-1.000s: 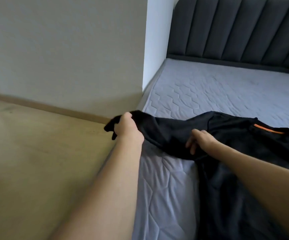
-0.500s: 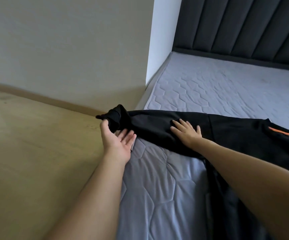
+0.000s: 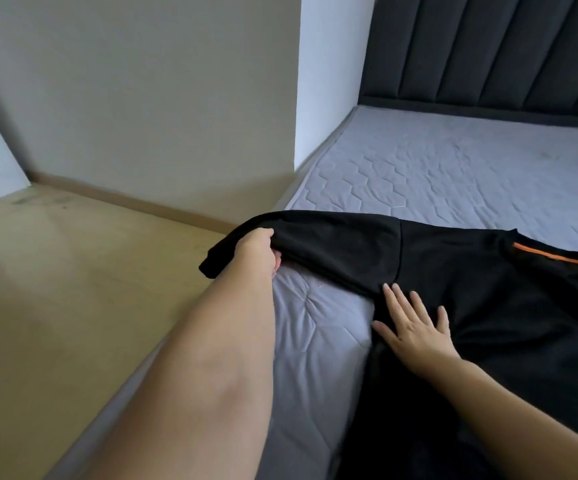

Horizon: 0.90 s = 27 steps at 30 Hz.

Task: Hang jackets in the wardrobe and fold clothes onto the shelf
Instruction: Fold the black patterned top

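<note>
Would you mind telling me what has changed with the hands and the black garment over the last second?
The left hand, open half a second ago, has again gripped the sleeve end of the black fabric garment with an orange stripe. The right hand slid nearer, from the sleeve to the body, and lies flat. The garment stays on the grey quilted mattress.

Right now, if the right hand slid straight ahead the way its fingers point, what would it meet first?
The right hand lies flat on the black garment, fingers pointing up-left toward the sleeve that the left hand grips. It would probably meet that sleeve first; depth is unclear.
</note>
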Tool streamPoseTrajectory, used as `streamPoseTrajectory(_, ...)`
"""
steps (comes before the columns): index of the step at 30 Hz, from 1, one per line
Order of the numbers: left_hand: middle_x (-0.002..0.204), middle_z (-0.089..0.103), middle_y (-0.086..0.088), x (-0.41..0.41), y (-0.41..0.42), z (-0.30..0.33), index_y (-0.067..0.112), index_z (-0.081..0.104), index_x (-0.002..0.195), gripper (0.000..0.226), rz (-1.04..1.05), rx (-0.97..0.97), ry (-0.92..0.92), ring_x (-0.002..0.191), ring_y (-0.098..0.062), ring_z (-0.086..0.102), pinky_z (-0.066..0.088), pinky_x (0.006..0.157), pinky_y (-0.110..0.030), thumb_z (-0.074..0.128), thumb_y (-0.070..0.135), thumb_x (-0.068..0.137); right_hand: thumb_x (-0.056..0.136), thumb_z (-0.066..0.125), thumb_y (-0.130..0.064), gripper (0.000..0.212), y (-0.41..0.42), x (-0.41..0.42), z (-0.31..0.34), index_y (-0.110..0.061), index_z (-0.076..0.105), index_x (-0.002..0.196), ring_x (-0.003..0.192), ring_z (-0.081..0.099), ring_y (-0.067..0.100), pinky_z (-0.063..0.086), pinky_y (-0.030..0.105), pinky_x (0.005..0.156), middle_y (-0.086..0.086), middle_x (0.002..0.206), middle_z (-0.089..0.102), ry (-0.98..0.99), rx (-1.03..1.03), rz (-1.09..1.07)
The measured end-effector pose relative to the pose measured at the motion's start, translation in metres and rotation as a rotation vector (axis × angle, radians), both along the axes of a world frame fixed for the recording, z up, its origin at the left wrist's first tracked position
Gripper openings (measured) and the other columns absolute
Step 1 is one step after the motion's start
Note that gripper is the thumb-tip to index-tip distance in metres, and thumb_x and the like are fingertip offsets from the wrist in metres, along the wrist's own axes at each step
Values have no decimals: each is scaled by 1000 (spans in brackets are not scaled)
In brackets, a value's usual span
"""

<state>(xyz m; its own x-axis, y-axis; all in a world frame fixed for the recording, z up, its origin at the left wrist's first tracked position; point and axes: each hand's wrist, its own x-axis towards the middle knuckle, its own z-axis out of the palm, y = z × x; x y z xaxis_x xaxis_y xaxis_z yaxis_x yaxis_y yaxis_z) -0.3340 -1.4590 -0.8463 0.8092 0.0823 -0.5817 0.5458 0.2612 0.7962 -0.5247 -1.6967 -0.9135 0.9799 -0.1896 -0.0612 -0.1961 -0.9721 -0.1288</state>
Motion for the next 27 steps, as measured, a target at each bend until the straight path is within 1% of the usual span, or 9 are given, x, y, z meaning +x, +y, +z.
streamPoseTrajectory(4, 129, 58, -16, 11, -6, 16, 5, 53, 132, 46, 142, 102, -205, 113, -35, 58, 51, 95, -41, 51, 19, 88, 95, 44, -56, 73, -25, 2, 15, -24, 16, 154, 148, 7, 9, 2, 38, 120, -19, 157, 6, -73, 327, -41)
streamPoseTrajectory(6, 132, 56, -16, 6, -25, 35, 5, 54, 126, 41, 356, 307, -355, 115, -35, 56, 46, 98, -37, 51, 16, 86, 95, 54, -42, 49, -59, -9, 30, -13, 55, 134, 136, 39, 17, 30, 36, 114, -4, 150, 40, -285, 725, -245)
streamPoseTrajectory(8, 121, 58, -17, -13, -64, 57, 3, 55, 113, 30, 411, 582, -704, 109, -34, 56, 38, 90, -25, 48, 7, 84, 97, 53, -26, 25, -106, -28, 47, -6, 67, 106, 102, 62, 20, 57, 36, 80, 10, 123, 62, -512, 1159, -528)
streamPoseTrajectory(10, 119, 56, -20, -38, -119, 66, 1, 53, 112, 29, 289, 717, -1088, 110, -32, 52, 33, 86, -21, 48, 0, 84, 98, 47, -14, 20, -158, -57, 60, -2, 63, 97, 79, 62, 22, 56, 30, 55, 17, 107, 62, -671, 1379, -773)
streamPoseTrajectory(14, 133, 49, -17, -113, -230, 29, 3, 46, 119, 31, -444, 979, -1468, 126, -31, 44, 32, 108, -40, 49, 2, 88, 103, 33, -34, 43, -245, -111, 64, -2, 47, 127, 100, 57, 38, 49, 47, 84, 27, 133, 50, -715, 1709, -985)
streamPoseTrajectory(18, 144, 40, -2, -159, -267, -31, 24, 31, 137, 62, -1376, 1215, -1207, 141, -19, 30, 8, 119, -53, 45, 2, 81, 87, 39, -72, 82, -270, -109, 66, -12, 34, 143, 109, 56, 46, 50, 53, 86, 27, 137, 47, -598, 1856, -951)
streamPoseTrajectory(22, 126, 60, 4, -143, -270, -13, 29, 47, 129, 52, -880, 932, -1287, 113, -21, 55, 36, 99, -36, 41, 30, 77, 86, 62, -52, 48, -262, -71, 66, -18, 57, 118, 71, 60, 26, 52, 29, 52, 8, 97, 63, -462, 1418, -966)
streamPoseTrajectory(25, 147, 43, 1, -120, -270, -4, 27, 43, 140, 54, -809, 1240, -933, 136, -24, 37, 15, 114, -54, 26, 43, 92, 88, 55, -7, 13, -271, -54, 55, -6, 57, 102, 54, 51, 21, 44, 24, 39, 13, 86, 56, -640, 1182, -987)
streamPoseTrajectory(27, 160, 19, -4, -120, -264, -17, 28, 27, 151, 62, -983, 1464, -710, 147, -29, 12, 1, 117, -58, 17, 55, 95, 86, 45, -1, 27, -285, -57, 56, -11, 57, 108, 63, 54, 21, 45, 27, 47, 10, 92, 57, -892, 1147, -1008)
